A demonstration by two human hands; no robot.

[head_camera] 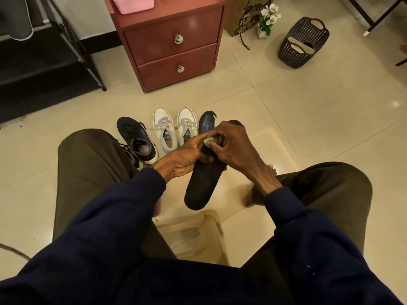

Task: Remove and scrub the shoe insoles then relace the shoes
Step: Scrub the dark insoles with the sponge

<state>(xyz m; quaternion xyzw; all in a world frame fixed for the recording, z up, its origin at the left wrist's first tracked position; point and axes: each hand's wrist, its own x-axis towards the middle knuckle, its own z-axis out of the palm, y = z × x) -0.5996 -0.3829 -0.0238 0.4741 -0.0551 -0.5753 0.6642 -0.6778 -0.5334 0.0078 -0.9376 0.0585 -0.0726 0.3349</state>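
insole (203,183) black | sponge (208,140) pale green | sneakers (175,128) white-grey | cabinet (171,47) reddish-brown | basket (302,44) dark brown

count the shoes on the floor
3 for sure: black shoe at the left, then left white shoe and right white shoe side by side. A navy shape, partly hidden, may be a fourth.

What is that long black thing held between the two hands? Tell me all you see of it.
A black foot-shaped insole, matte, thin, like foam or fabric. It is held above the tiled floor, rounded end nearest the camera, slanting away rightward. The left hand grips its left edge; the right hand holds a small pale green pad against its middle.
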